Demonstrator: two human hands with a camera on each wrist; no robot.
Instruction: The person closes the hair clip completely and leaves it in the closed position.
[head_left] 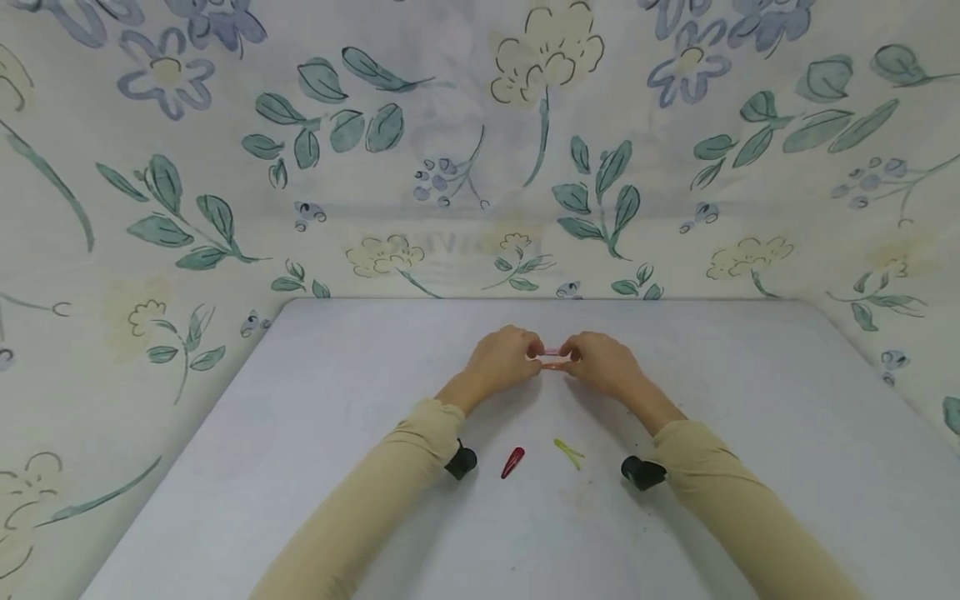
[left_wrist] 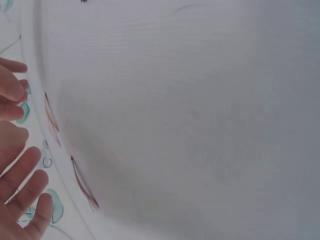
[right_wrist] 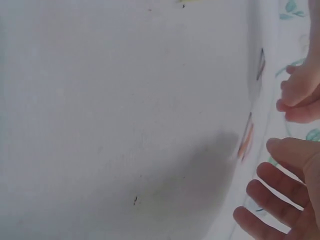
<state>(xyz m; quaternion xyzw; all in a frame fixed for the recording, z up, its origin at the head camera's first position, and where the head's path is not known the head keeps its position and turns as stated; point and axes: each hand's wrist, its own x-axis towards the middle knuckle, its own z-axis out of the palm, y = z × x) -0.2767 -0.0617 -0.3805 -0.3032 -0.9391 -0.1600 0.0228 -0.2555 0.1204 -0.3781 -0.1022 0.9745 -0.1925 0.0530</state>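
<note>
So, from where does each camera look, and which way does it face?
Head: worn on the head, facing forward and down at the white table; both sleeves, left grip and right grip show.
Left wrist: worn there, facing the table; both grips show at the left edge.
Right wrist: worn there, facing the table; both grips show at the right edge.
Both wrist views share table, grips, patterned cloth.

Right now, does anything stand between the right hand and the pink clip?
Nothing visible stands between the right hand and the pink clip; the orange clip shows just below that clip in the head view.
</note>
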